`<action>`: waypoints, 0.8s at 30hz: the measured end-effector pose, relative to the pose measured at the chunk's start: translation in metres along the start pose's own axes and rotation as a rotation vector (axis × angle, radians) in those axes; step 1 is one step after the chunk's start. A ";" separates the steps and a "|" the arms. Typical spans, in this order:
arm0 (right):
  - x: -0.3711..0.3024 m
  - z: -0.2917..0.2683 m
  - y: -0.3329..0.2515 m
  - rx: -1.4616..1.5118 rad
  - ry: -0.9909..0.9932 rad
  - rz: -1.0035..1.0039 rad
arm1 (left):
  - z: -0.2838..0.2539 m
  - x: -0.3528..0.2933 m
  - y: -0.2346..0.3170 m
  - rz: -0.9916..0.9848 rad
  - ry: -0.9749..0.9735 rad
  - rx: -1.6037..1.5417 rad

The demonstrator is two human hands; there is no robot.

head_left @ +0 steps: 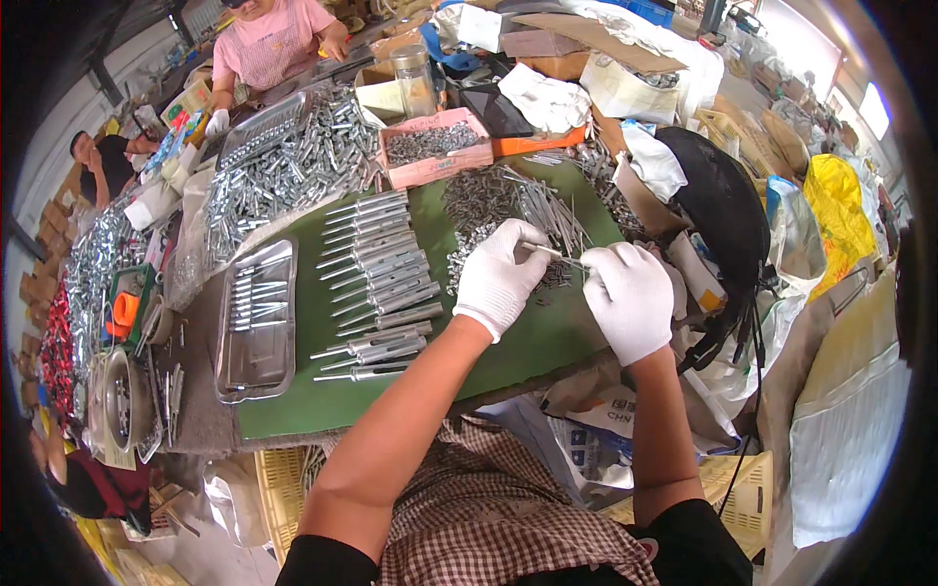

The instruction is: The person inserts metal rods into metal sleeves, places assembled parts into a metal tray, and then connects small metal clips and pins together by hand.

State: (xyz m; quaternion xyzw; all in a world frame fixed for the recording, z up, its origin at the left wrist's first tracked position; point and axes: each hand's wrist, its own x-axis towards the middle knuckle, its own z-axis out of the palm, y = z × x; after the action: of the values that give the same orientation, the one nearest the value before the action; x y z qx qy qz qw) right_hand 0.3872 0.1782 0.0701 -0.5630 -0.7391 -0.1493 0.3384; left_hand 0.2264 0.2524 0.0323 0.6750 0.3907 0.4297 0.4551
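Observation:
White gloves cover both my hands, which meet over the right part of the green mat point(283, 410). Between them is a thin metal rod point(569, 261). My left hand point(500, 278) pinches a small pale piece at the rod's left end; its exact kind is too small to tell. At the other end, the fingertips of my right hand point(630, 296) are closed on the rod. Just beyond my hands lie a heap of dark small springs point(479, 198) and a bundle of thin metal rods point(549, 213). To the left, silvery metal tubes with thin tips point(391, 283) form a column.
A steel tray point(256, 376) holding several slim pins sits left of the tubes. Behind are a pink box point(415, 174) of small metal parts and a large pile of metal cylinders point(303, 161). A black bag point(718, 210) stands at right. A co-worker point(269, 49) works across the table.

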 end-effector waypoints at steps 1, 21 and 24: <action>0.001 0.001 -0.001 -0.021 -0.012 -0.024 | 0.002 -0.002 0.003 0.089 0.043 0.094; 0.018 0.058 0.050 -0.257 -0.099 0.055 | -0.043 -0.053 0.025 -0.135 0.261 -0.525; 0.030 0.068 0.018 -0.184 -0.223 0.065 | -0.080 -0.102 0.034 -0.153 0.312 -0.605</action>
State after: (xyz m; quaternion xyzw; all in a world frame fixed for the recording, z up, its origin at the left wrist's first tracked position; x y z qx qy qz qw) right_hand 0.3775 0.2473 0.0380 -0.6284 -0.7365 -0.1419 0.2060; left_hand 0.1226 0.1715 0.0592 0.4043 0.3601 0.5888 0.6002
